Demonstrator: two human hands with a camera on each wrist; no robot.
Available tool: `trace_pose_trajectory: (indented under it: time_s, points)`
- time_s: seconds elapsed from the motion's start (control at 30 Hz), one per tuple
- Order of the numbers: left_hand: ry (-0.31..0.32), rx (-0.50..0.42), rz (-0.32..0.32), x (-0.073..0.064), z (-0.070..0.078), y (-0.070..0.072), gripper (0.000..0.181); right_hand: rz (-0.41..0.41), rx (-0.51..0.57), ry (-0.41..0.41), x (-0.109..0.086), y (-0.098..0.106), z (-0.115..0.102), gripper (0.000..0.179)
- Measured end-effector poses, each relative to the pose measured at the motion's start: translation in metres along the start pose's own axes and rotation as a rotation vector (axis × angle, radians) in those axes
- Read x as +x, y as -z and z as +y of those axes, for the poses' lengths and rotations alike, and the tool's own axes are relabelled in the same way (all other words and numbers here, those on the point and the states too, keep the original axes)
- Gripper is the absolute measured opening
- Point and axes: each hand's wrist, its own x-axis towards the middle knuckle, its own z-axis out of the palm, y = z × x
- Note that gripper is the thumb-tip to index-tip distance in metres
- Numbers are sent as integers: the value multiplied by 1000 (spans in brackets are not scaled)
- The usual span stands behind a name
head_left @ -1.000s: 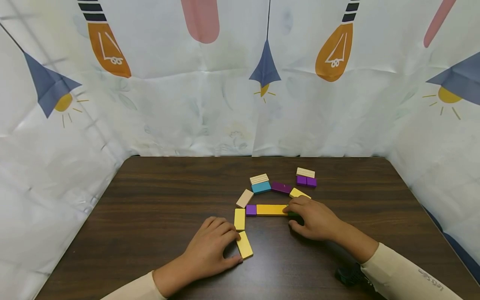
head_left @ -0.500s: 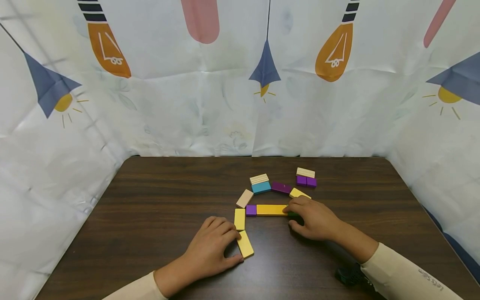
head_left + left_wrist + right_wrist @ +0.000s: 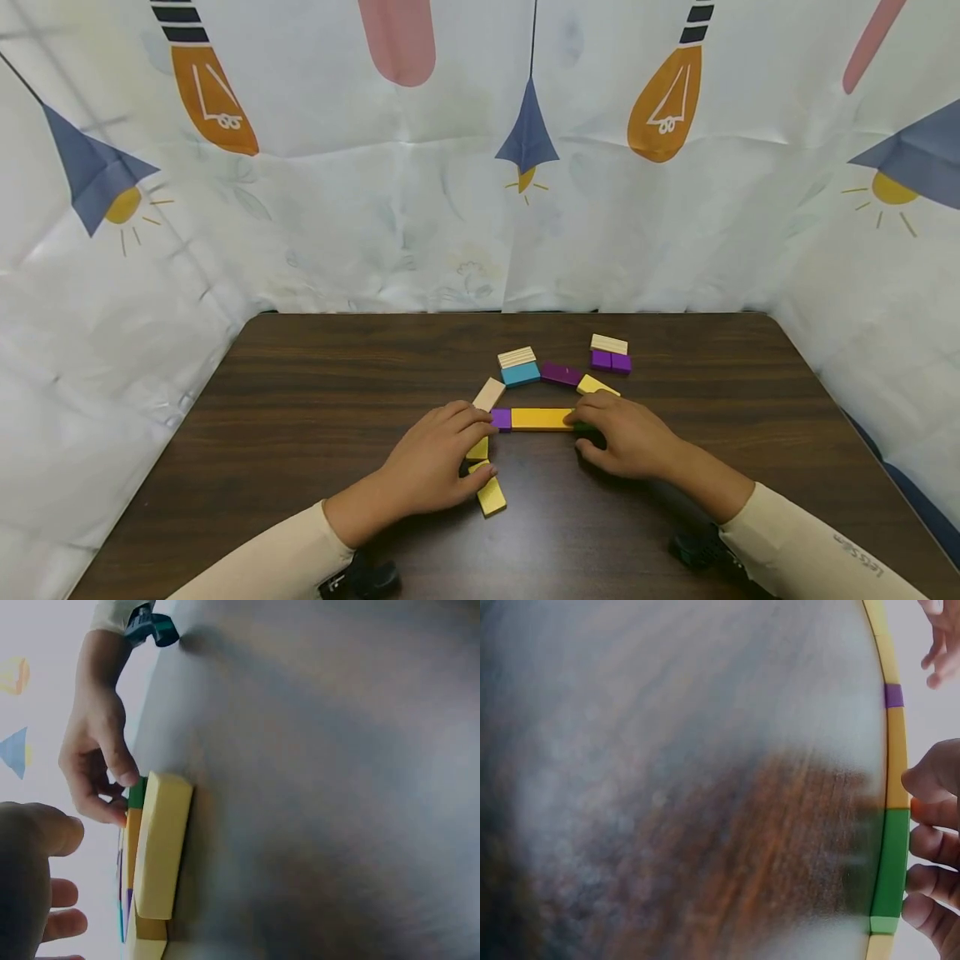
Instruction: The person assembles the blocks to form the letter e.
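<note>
Green block (image 3: 892, 862) lies well in from the far edge of the surface (image 3: 337, 375), under the right hand (image 3: 626, 437), thumb and fingers apart; the left hand (image 3: 435, 458), loosely spread, hovers over yellow blocks (image 3: 492, 498).

You're at a sheeted-off booth: lamp-printed sheets (image 3: 450, 217) hang round three sides of your wood-grain tabletop (image 3: 352, 375); home or lab, you can't tell.

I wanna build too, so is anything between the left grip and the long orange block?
Sideways, yes: the small purple block sits between the left grip and the long orange block, against its left end. From above, nothing visible blocks that end.
</note>
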Motion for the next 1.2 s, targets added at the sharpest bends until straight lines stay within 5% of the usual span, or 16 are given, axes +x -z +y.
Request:
trace_pose_trajectory:
  time_s: [0.53, 1.2]
  points:
    - [27, 55, -184, 47, -4, -19, 49, -15, 0, -19, 1, 0, -1, 29]
    - [44, 31, -222, 57, -4, -22, 42, -26, -2, -16, 2, 0, -1, 29]
